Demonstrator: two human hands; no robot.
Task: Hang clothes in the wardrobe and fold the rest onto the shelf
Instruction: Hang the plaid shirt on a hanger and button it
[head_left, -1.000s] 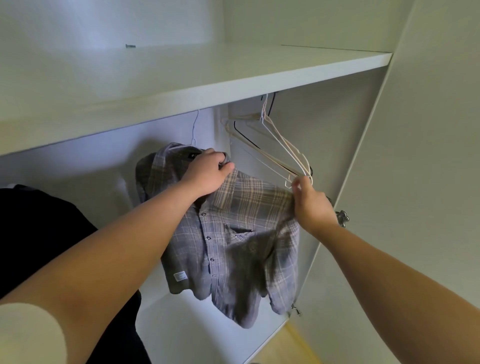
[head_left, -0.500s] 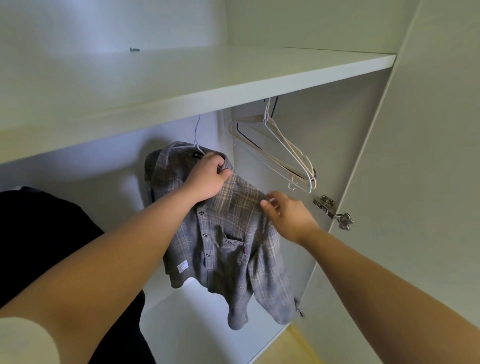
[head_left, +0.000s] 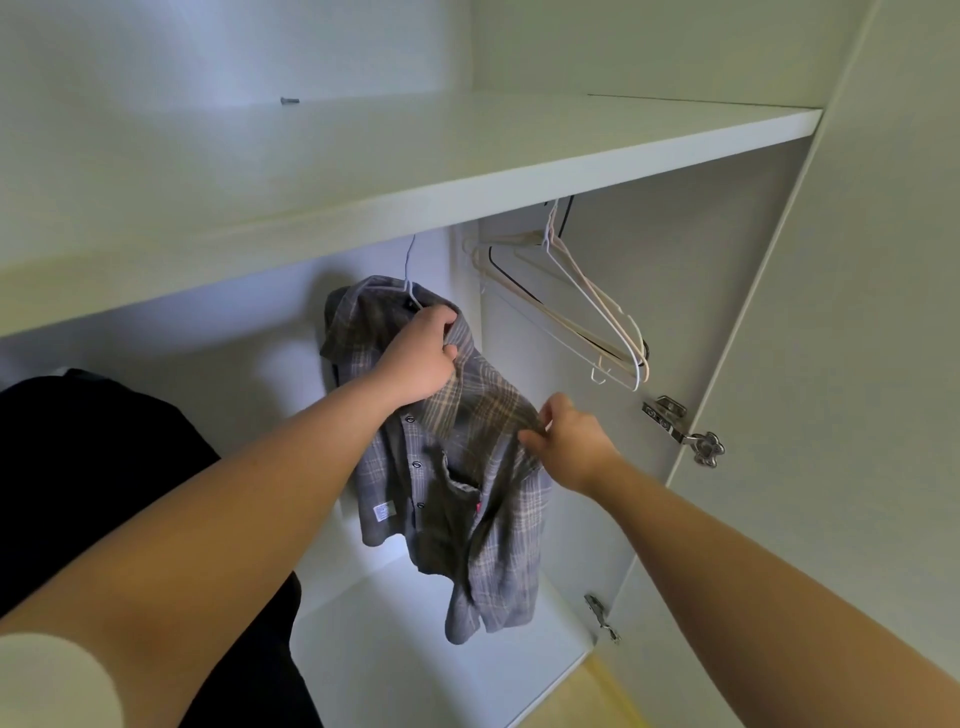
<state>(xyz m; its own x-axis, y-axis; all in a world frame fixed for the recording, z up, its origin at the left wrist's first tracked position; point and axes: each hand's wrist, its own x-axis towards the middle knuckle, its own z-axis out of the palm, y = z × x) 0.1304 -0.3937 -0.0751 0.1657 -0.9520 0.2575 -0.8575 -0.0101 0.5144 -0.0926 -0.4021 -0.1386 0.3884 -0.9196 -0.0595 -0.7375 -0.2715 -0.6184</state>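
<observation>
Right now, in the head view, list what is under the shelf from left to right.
Black clothing → plaid shirt on its hanger → empty hangers → door hinge.

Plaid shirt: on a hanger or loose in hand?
On a hanger: the plaid shirt drapes from a white hanger; left hand grips the collar, right hand pinches the shoulder.

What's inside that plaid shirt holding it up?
A thin white hanger: only its hook and neck show above the plaid shirt collar. Its arms are covered by fabric and the left hand; the rail is hidden behind the shelf.
</observation>
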